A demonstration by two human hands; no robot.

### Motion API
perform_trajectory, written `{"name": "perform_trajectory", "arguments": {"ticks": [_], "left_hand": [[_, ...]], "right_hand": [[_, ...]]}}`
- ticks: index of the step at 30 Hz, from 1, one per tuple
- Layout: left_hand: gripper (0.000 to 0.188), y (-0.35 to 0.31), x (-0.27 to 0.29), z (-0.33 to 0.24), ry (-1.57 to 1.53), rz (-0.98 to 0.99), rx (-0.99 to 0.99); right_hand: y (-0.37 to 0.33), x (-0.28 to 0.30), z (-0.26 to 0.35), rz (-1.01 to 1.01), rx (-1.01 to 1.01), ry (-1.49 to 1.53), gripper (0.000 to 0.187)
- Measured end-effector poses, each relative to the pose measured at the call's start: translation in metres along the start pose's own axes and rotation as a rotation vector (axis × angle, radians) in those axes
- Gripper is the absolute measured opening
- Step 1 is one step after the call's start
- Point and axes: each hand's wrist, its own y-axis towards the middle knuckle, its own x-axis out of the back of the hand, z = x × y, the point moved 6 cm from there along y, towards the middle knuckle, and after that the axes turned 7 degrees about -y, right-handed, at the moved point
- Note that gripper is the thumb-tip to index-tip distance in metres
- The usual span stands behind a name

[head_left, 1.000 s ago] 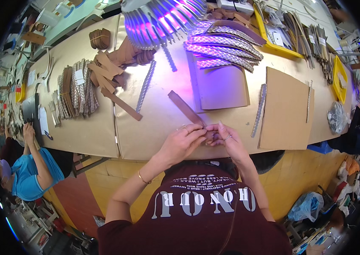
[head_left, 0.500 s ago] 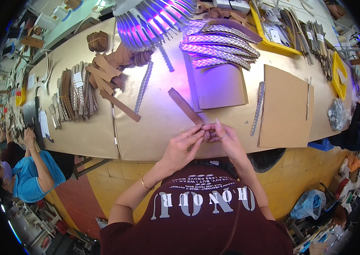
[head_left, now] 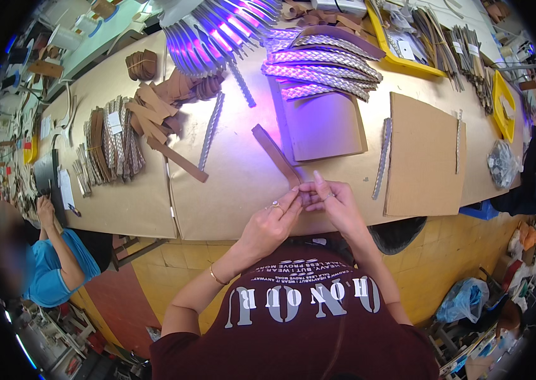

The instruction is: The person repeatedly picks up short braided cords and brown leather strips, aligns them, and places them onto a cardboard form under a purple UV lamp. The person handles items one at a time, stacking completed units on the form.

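Note:
A flat brown strip (head_left: 274, 152), leather-like, slants across the gold-coloured tabletop, its near end between my hands. My left hand (head_left: 272, 221) is closed on that end with thumb and fingers pinched. Right beside it, my right hand (head_left: 336, 204) pinches the same end, thumb pointing up; the fingers hide the tip of the strip. Beyond them, silvery braided straps (head_left: 325, 69) are laid in curved rows over a folded brown board (head_left: 331, 136) under violet light. One loose braided strap (head_left: 211, 130) lies left of the strip, another braided strap (head_left: 382, 158) to the right.
A ribbed lamp (head_left: 220, 41) glows violet at the far edge. Loose brown strips (head_left: 154, 111) and bundled braided straps (head_left: 116, 136) lie left. At right are a cardboard sheet (head_left: 423, 158), yellow trays (head_left: 504, 107) and a plastic bag (head_left: 503, 166). A co-worker in blue (head_left: 59, 266) sits left.
The brown strip and my hands have barely shifted; my right thumb and fingers are slightly repositioned at the strip's end. The whole view has moved a little, and the co-worker's head has moved.

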Motion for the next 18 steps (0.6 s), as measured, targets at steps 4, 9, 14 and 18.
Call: {"name": "perform_trajectory", "arguments": {"ticks": [4, 9, 14, 18], "left_hand": [[0.025, 0.004, 0.001, -0.001, 0.022, 0.014, 0.014], [0.014, 0.005, 0.002, 0.029, -0.548, -0.098, 0.411], [0.014, 0.002, 0.010, 0.067, -1.027, -0.302, 0.740], [0.015, 0.007, 0.081, 0.092, -1.059, -0.522, 0.704]], "right_hand": [[0.001, -0.002, -0.002, 0.029, -0.018, -0.046, 0.055], [-0.001, -0.005, 0.000, 0.032, 0.117, -0.038, 0.028], [0.001, -0.003, -0.001, -0.002, 0.169, -0.099, 0.029], [-0.011, 0.004, 0.020, -0.120, 0.248, -0.569, 0.034]]}}
